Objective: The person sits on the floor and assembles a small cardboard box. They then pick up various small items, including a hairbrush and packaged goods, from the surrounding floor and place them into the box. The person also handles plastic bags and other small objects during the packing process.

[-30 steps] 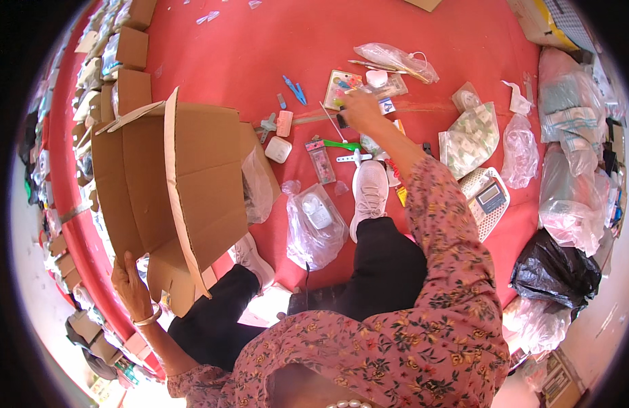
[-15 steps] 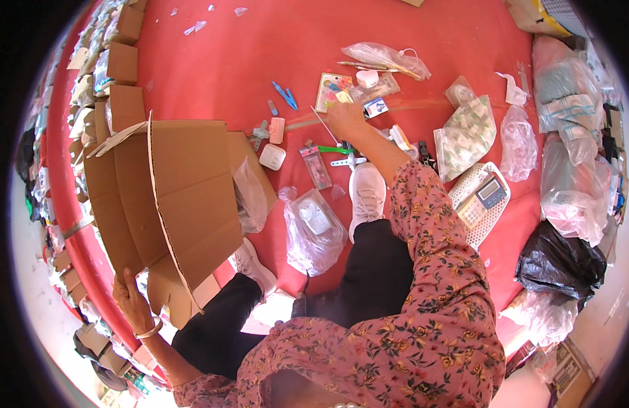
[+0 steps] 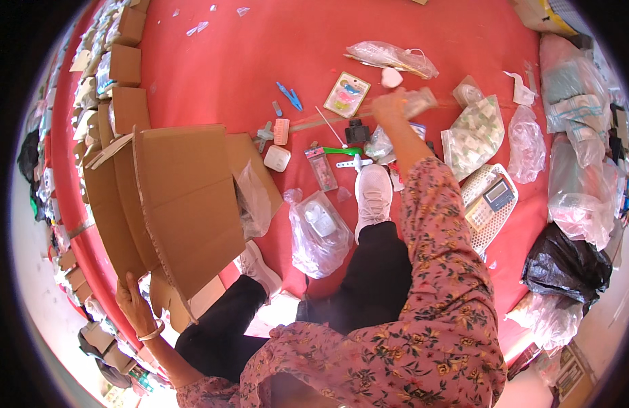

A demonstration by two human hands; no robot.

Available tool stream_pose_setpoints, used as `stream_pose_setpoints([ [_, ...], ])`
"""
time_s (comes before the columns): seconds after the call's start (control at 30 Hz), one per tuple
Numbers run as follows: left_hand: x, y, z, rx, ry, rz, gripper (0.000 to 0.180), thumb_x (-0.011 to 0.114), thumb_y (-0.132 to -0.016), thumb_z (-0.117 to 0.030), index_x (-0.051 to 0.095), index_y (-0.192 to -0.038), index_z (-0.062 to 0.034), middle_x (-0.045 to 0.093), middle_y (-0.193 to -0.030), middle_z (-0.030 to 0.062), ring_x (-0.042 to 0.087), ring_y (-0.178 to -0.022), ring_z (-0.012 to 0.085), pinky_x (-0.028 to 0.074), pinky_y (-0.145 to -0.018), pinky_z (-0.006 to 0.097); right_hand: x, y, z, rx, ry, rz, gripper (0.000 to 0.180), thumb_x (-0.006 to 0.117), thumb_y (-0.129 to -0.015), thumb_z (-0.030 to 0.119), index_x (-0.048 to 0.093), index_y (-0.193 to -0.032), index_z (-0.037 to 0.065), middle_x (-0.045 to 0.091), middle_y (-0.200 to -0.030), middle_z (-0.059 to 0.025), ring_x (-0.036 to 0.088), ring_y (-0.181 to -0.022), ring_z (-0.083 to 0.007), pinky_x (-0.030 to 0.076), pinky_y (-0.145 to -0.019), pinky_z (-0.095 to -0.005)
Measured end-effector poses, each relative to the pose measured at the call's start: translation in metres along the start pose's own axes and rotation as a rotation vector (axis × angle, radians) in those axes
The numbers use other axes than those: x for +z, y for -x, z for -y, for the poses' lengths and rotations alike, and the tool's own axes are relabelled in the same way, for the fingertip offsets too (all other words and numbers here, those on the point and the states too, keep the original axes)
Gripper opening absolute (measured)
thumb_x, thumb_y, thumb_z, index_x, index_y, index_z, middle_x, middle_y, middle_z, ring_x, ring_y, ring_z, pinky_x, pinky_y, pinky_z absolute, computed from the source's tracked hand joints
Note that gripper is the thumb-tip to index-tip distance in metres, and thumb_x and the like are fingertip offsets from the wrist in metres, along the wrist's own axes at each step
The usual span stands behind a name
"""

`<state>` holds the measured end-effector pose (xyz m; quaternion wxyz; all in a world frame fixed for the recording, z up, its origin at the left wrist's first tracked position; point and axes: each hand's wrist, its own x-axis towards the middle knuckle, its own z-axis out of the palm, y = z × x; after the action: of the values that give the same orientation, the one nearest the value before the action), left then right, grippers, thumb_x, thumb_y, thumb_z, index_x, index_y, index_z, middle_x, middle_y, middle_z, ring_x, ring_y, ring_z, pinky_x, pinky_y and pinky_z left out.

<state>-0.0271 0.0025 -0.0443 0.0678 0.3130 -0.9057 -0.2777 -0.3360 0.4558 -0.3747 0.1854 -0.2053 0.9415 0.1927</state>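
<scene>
The left hand [image 3: 133, 304] grips the edge of a big open carton [image 3: 168, 204] beside the legs. The right hand [image 3: 391, 107] is closed around a clear packet [image 3: 418, 102] lifted above the red floor [image 3: 219, 75].

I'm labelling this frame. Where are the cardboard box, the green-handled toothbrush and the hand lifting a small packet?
cardboard box [image 3: 185, 204], head view, on its big open flap.
green-handled toothbrush [image 3: 343, 151], head view, on the handle.
right hand [image 3: 389, 107], head view, on its back.
</scene>
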Motion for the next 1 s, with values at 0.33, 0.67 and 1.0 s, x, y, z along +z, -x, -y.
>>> stream_pose_setpoints([
  [0.33,0.004,0.004,-0.002,-0.035,-0.012,-0.088,0.028,0.047,-0.091,-0.022,0.055,-0.092,0.0051,0.055,-0.075,0.0038,0.043,-0.066,0.0106,0.037,-0.058,0.026,-0.010,-0.042,0.039,-0.046,-0.335,-0.339,0.017,0.049,-0.078,0.015,0.059,-0.091,0.013,0.061,-0.087,-0.0080,0.060,-0.086,-0.0234,0.045,-0.073,-0.0479],
  [0.67,0.002,0.005,-0.005,-0.046,-0.017,-0.029,0.029,0.046,-0.092,-0.021,0.057,-0.102,0.0035,0.061,-0.090,0.0054,0.052,-0.080,0.0107,0.041,-0.069,0.024,-0.019,-0.046,0.061,-0.185,0.070,-0.369,0.016,0.052,-0.078,0.025,0.062,-0.089,0.019,0.053,-0.098,-0.0027,0.051,-0.095,-0.0210,0.038,-0.074,-0.0410],
  [1.0,0.003,0.002,-0.009,-0.019,-0.029,-0.007,0.030,0.045,-0.092,-0.021,0.057,-0.101,0.0045,0.062,-0.089,0.0080,0.054,-0.079,0.0127,0.041,-0.070,0.026,-0.038,-0.017,0.001,-0.200,-0.095,-0.097,0.015,0.052,-0.075,0.011,0.065,-0.082,0.009,0.065,-0.082,-0.0112,0.064,-0.082,-0.0266,0.049,-0.064,-0.0405],
])
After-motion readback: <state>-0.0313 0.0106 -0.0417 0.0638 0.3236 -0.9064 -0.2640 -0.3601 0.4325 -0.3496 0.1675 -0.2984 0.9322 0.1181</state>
